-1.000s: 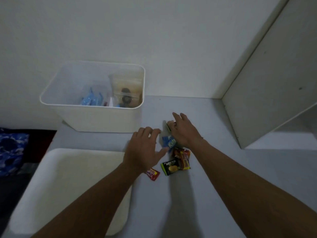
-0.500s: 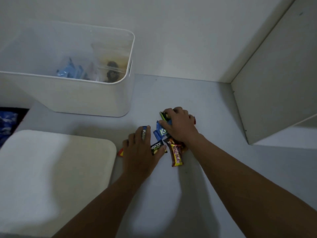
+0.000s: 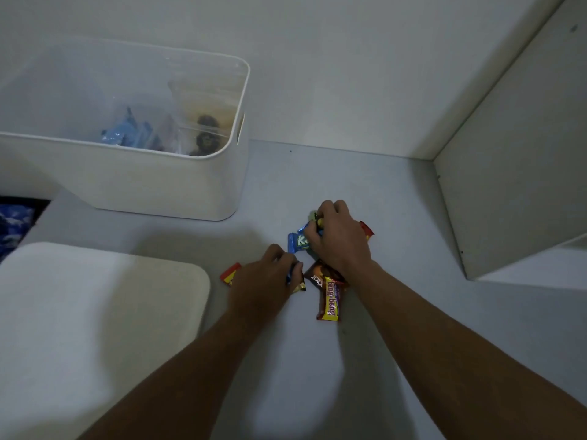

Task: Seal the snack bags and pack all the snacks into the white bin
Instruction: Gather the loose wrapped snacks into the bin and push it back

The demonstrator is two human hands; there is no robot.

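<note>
A small heap of wrapped snack bars lies on the grey tabletop (image 3: 349,173). My right hand (image 3: 340,239) curls over the far side of the heap and grips a blue packet (image 3: 298,242) and a green one. My left hand (image 3: 265,277) curls round a dark packet at the near left. A yellow-brown bar (image 3: 330,301) and a brown packet (image 3: 316,278) lie loose between my wrists. A red packet (image 3: 229,274) pokes out left of my left hand. The white bin (image 3: 158,182) stands at the back left and holds clear bags (image 3: 203,122) and blue packets (image 3: 124,136).
A white lid or tray (image 3: 95,328) lies at the near left, beside the table edge. A white cabinet panel (image 3: 514,185) rises on the right. The wall runs along the back. Blue patterned cloth (image 3: 12,223) shows at the far left, below the table.
Both hands have gone from flat over the snacks to curled, gathering packets together. The camera has moved closer and tilted down, so the bin sits higher in view.
</note>
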